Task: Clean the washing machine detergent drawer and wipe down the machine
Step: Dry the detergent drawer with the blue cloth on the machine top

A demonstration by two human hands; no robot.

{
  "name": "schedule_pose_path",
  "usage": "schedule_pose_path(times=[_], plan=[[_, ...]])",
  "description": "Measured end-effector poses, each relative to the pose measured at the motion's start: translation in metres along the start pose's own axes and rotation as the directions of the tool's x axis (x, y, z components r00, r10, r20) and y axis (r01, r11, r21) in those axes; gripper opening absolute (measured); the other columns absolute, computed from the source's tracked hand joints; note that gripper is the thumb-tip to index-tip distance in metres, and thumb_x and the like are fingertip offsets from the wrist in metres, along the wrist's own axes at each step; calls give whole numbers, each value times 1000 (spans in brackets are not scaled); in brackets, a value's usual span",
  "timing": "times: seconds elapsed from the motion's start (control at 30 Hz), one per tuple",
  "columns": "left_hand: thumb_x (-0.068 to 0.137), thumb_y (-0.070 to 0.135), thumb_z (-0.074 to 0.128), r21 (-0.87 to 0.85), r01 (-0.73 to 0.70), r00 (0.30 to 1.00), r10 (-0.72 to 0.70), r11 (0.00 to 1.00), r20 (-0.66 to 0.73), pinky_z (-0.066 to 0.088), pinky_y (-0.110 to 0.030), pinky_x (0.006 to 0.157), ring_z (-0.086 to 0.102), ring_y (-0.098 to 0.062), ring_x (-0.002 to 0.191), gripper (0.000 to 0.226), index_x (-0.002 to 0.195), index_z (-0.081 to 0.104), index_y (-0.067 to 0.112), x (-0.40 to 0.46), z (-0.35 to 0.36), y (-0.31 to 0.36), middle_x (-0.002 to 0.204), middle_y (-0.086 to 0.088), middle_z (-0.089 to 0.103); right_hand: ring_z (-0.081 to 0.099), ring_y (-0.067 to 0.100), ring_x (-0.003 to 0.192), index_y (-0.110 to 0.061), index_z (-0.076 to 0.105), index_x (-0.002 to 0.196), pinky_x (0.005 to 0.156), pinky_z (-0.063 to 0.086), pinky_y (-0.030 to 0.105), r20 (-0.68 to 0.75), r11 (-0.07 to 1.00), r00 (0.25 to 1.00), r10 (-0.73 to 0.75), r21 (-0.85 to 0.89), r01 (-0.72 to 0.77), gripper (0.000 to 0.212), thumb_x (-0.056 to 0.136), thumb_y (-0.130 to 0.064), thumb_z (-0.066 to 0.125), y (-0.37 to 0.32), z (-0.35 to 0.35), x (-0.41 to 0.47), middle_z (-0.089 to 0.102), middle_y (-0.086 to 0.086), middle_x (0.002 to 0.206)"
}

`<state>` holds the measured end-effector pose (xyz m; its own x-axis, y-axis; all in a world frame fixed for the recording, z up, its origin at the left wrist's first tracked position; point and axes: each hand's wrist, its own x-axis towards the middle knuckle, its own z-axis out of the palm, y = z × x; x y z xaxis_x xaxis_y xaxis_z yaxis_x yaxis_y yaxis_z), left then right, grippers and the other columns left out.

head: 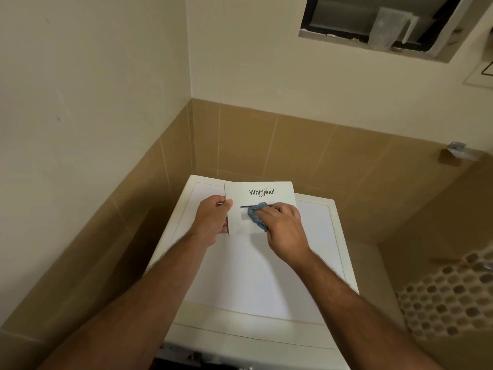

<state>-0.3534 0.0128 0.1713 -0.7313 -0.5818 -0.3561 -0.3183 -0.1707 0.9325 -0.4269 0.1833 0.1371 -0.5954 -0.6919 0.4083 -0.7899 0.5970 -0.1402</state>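
Observation:
The white detergent drawer (260,194), its front panel marked Whirlpool, is held up above the white top of the washing machine (256,276). My left hand (212,222) grips the drawer's left edge, thumb on the front. My right hand (284,228) holds a crumpled blue cloth (256,214) and presses it into the recessed handle slot of the panel. The rest of the drawer behind the panel is hidden.
The machine stands in a corner with brown tiled walls on the left and behind. A window recess (378,25) is high on the back wall. A perforated laundry basket (448,297) stands to the right of the machine. A small wall bracket (457,150) sits at right.

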Motion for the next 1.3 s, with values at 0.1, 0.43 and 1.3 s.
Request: schedule_pose_path(times=[0.1,0.43,1.3], plan=[[98,23,56,-18,-15,1000,15,1000,-5,61,-41,69,68,-29,94,15,108,62,15,3,-2,-1,106,-9,69,50,22,97,-27,66,115,73,30,33,18,994,998,67,-90,-65,47,78,0,58,16,-6,-6,67,-14,113],[99,18,52,-119,5,999,-9,993,-30,61,-37,65,69,-27,91,11,94,62,19,-3,6,-8,100,-6,68,51,17,94,-10,71,109,78,41,22,-82,899,934,347,313,-306,40,75,8,61,3,7,-40,67,-2,113],[99,32,54,-71,-23,987,34,997,158,56,-37,85,69,-24,99,29,115,63,10,26,-50,15,115,-9,68,66,21,86,-14,64,101,73,56,33,426,-187,661,618,896,-402,15,95,-3,56,32,-32,37,68,7,91]])
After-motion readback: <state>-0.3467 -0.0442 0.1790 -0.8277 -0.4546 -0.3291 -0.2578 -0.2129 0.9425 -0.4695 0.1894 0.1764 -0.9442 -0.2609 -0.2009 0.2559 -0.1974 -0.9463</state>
